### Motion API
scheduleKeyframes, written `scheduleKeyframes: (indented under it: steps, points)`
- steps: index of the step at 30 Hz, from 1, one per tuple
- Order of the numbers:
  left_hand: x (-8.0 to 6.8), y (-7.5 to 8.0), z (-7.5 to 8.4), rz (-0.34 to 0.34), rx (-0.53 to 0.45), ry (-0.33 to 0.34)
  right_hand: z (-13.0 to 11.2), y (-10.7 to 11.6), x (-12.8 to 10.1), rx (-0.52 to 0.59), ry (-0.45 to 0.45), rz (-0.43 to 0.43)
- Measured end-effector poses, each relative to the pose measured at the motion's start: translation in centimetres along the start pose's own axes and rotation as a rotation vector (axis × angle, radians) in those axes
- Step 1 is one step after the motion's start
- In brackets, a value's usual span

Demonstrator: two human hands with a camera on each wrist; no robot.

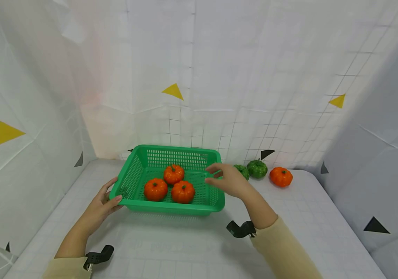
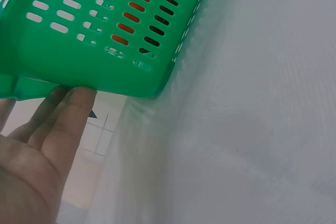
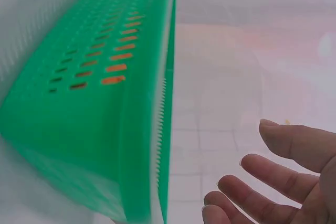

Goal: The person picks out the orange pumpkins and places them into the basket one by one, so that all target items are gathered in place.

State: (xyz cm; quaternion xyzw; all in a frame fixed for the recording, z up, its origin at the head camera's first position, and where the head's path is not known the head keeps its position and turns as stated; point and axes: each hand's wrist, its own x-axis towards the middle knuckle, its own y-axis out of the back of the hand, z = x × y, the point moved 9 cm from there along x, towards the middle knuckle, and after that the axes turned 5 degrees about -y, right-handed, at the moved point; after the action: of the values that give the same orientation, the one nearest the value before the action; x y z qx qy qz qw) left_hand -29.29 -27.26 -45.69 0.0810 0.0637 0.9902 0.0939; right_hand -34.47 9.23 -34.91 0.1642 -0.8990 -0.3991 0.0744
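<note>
A green plastic basket [image 1: 167, 207] with slotted walls stands on the white tabletop, holding three small orange pumpkins [image 1: 155, 190]. At its left end my left hand [image 1: 98, 211] grips the rim, thumb on top and fingers below. The left wrist view shows those fingers under the edge of the basket [image 2: 79, 77]. Over the basket's right end hovers my right hand [image 1: 232, 180], fingers parted from the thumb with nothing between them. In the right wrist view this hand [image 3: 278, 182] is apart from the basket wall [image 3: 79, 145].
Just right of the basket lie two small green pumpkins [image 1: 257, 169], one partly hidden behind my right hand. Another orange pumpkin [image 1: 280, 177] lies farther right near the table's back edge. White sheeting [image 1: 237, 77] with yellow and black triangles surrounds the table.
</note>
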Motion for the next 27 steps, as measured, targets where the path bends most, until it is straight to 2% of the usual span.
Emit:
scheduleKeyframes:
  steps: [6,12,18,23,27]
  points:
    - [-0.1,0.0,0.1,0.0,0.0,0.004,1.2,2.1,-1.4,0.0,-0.009,0.074]
    - [-0.1,-0.1,0.2,-0.003,-0.002,-0.002,3.0,4.4,-2.7,-0.005,-0.009,0.185]
    - [-0.1,-0.1,0.2,-0.004,-0.004,0.001,5.0,6.3,-3.9,0.006,-0.041,0.264]
    - [-0.1,-0.1,0.1,-0.003,-0.003,0.001,7.0,7.3,-4.5,0.021,-0.035,0.32]
    - [0.0,0.0,0.0,-0.001,0.001,0.002,9.5,7.5,-4.5,0.023,-0.06,0.349]
